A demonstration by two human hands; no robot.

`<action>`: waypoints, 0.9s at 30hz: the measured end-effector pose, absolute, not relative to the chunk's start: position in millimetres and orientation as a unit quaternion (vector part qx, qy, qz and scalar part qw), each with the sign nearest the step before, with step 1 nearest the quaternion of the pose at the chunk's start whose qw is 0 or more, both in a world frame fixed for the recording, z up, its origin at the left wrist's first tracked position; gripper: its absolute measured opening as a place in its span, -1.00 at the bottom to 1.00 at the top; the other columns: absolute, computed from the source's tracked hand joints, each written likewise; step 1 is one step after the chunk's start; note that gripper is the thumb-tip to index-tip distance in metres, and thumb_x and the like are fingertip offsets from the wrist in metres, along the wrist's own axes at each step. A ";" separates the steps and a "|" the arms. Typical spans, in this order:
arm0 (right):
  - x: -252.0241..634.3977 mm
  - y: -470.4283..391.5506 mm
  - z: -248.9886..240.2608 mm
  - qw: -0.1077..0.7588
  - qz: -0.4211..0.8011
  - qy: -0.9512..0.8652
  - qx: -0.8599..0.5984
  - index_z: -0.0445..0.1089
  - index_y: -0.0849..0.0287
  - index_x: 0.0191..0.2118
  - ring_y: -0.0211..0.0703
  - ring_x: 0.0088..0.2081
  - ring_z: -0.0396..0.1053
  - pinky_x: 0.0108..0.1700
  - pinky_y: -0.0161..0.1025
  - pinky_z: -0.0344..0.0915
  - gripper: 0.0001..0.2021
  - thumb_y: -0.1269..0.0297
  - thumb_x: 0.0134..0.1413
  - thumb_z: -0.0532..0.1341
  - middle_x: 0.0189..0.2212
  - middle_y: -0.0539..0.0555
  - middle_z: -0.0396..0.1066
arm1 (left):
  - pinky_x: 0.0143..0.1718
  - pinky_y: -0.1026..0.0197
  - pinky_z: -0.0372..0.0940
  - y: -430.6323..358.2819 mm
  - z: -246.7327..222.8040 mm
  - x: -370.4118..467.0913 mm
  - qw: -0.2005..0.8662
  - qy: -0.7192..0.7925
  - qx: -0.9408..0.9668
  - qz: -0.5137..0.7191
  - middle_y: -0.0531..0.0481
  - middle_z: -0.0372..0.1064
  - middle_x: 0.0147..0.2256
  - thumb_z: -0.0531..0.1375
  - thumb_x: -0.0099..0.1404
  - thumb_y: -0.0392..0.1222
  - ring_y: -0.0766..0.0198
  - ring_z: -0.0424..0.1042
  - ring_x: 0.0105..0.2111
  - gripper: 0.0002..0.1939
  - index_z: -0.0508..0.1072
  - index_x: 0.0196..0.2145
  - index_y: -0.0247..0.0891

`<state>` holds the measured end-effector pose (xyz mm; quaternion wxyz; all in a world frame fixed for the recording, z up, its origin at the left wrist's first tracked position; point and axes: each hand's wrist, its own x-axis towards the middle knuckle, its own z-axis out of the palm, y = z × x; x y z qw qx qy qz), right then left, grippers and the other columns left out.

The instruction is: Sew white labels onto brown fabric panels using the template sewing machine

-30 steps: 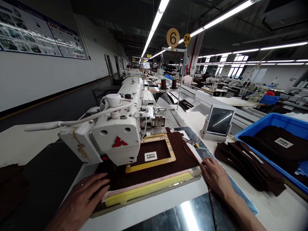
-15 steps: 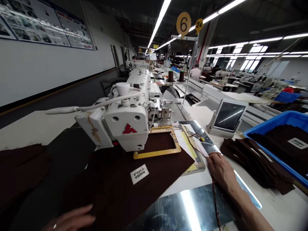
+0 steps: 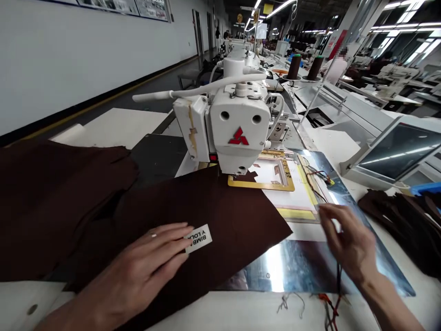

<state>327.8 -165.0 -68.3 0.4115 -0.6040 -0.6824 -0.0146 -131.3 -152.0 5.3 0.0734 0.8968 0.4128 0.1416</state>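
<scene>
My left hand (image 3: 148, 262) lies with fingers stretched out on a dark brown fabric piece (image 3: 237, 216), fingertips over the edge of a white label (image 3: 200, 238) printed in black. The fabric reaches under the head of a white sewing machine (image 3: 239, 124), beside a yellow-edged frame (image 3: 262, 185). My right hand (image 3: 347, 239) is raised right of the frame, fingers bent together; whether it holds anything is hidden. A dark cord (image 3: 339, 276) hangs below it. Near its fingertips lies a small tool with a yellow end (image 3: 327, 179).
More brown fabric (image 3: 62, 197) lies at the left. A tablet-like screen (image 3: 399, 149) stands at the right, above a stack of brown pieces (image 3: 396, 230). Loose threads (image 3: 291, 303) lie at the front edge. Two thread cones (image 3: 294, 67) stand behind; a person (image 3: 336, 69) is in the distance.
My left hand has moved forward onto the label. The fabric has shifted out of the frame, baring a white surface there. My right hand has lifted and bent. The view has turned right and down.
</scene>
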 end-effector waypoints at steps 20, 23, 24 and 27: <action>219.5 -167.0 -69.7 0.309 0.144 -0.843 -0.415 0.36 0.17 0.22 0.11 0.19 0.33 0.22 0.13 0.33 -0.66 0.32 0.41 0.14 0.17 0.24 0.39 | 0.44 -0.19 -0.06 -99.8 -29.8 -67.7 0.032 0.289 0.956 0.047 -0.13 0.11 0.40 0.14 0.52 -0.11 0.00 0.01 0.43 -0.46 0.20 0.38 -0.22; 239.9 -172.6 -67.0 0.364 0.165 -0.802 -0.443 0.36 0.16 0.21 0.02 0.14 0.38 0.15 -0.04 0.42 -0.67 0.38 0.41 0.12 0.13 0.24 0.39 | 0.44 -0.19 -0.06 -103.2 -28.4 -68.1 0.034 0.285 0.956 0.056 -0.13 0.16 0.37 0.15 0.51 -0.10 0.01 0.01 0.43 -0.50 0.28 0.33 -0.23; 247.2 -174.2 -66.4 0.377 0.164 -0.789 -0.455 0.38 0.14 0.19 -0.01 0.12 0.40 0.12 -0.08 0.44 -0.68 0.38 0.41 0.12 0.12 0.23 0.40 | 0.44 -0.19 -0.07 -105.0 -27.3 -67.8 0.035 0.280 0.958 0.050 -0.12 0.16 0.37 0.15 0.52 -0.10 0.02 0.01 0.43 -0.52 0.29 0.32 -0.22; 265.2 -178.7 -65.0 0.389 0.158 -0.764 -0.489 0.41 0.10 0.15 -0.07 0.04 0.46 0.04 -0.18 0.48 -0.72 0.38 0.41 0.13 0.05 0.18 0.44 | 0.45 -0.21 -0.09 -113.6 -22.4 -66.7 0.047 0.265 0.963 0.021 -0.11 0.14 0.38 0.15 0.52 -0.06 0.02 0.02 0.42 -0.51 0.29 0.33 -0.21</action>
